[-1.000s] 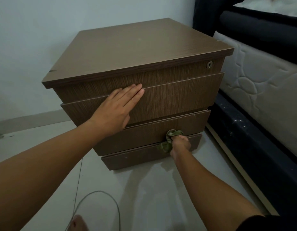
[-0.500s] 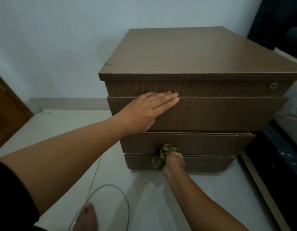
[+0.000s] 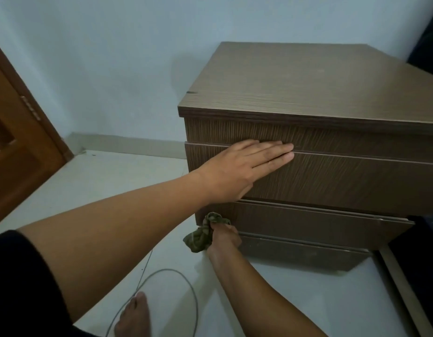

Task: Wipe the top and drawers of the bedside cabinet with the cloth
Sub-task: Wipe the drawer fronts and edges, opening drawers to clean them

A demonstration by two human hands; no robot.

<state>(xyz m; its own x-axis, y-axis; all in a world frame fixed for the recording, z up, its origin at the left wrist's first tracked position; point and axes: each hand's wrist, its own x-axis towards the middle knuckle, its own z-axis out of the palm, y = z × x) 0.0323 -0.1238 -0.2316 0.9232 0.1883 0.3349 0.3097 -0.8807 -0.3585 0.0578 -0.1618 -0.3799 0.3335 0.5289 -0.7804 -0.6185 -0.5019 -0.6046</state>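
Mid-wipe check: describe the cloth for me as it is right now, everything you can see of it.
The cloth is a small olive-green rag, soft and crumpled into a wad. The right hand holds it in a closed grip, with one bunch poking up above the fingers and a larger fold hanging down to the left. It sits at the left end of the lower drawer front of the bedside cabinet, apparently pressed against it, just above the pale floor.

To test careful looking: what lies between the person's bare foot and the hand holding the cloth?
In the head view, a thin grey cable loops across pale floor between foot and right hand with cloth.
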